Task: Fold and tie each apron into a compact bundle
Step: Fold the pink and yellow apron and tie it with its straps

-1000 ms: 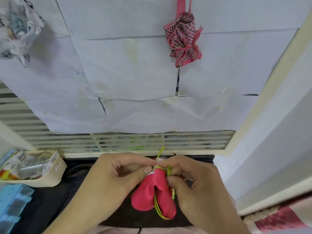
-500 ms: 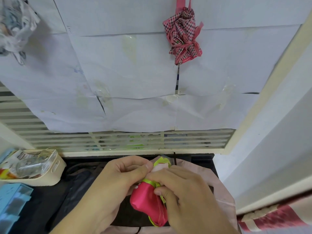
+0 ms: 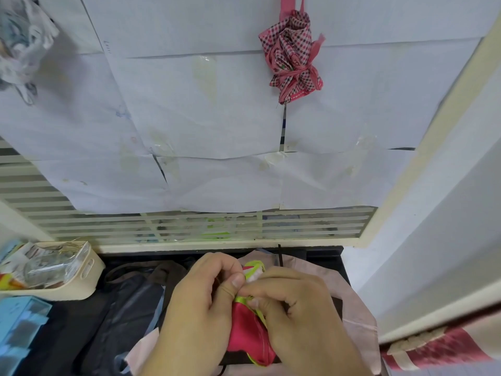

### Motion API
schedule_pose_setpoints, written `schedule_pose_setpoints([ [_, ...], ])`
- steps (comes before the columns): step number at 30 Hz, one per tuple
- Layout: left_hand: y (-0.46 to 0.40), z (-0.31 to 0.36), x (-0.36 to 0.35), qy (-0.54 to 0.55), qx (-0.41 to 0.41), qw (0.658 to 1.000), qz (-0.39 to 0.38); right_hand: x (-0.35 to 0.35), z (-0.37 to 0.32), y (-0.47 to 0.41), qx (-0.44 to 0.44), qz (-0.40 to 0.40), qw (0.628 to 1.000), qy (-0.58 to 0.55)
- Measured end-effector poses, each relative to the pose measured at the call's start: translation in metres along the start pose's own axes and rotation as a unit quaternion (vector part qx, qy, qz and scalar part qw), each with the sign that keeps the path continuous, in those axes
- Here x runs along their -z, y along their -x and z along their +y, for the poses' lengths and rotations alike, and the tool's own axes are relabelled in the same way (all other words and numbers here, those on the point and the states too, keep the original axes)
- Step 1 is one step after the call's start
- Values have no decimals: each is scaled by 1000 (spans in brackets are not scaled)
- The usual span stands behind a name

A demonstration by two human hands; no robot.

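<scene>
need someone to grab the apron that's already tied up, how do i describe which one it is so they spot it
Look at the white paper sheets taped over the window, then up to their top edge right of centre. The checked bundle hangs there by a pink strap, knotted at its middle. It alone is red-and-white checked and off the table; the plain pink apron with lime trim is held in both hands.

— How much of the pink apron bundle shows?
— Little; the left hand and right hand cover its sides and the knot in the green strap.
— And the edges?
— The blue box runs off the left edge, the checked bundle's strap off the top.
</scene>
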State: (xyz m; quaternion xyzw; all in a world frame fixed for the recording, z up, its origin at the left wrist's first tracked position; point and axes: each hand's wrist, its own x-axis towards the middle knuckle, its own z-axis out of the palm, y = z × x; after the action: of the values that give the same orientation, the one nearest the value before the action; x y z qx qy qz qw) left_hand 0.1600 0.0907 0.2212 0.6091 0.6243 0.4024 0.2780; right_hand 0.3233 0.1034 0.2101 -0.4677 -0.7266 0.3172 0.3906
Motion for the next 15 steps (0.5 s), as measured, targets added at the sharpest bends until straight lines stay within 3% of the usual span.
schedule_pose_setpoints([
  [6,-5,2,6,35,13,998,-47,-6,-5,6,-99,41,988,-109],
  [10,-6,3,8,8,10,996,-86,-8,-8,6,-20,141,988,-62],
  [15,-6,1,10,40,14,991,-131,-4,-9,3,42,131,986,-92],
])
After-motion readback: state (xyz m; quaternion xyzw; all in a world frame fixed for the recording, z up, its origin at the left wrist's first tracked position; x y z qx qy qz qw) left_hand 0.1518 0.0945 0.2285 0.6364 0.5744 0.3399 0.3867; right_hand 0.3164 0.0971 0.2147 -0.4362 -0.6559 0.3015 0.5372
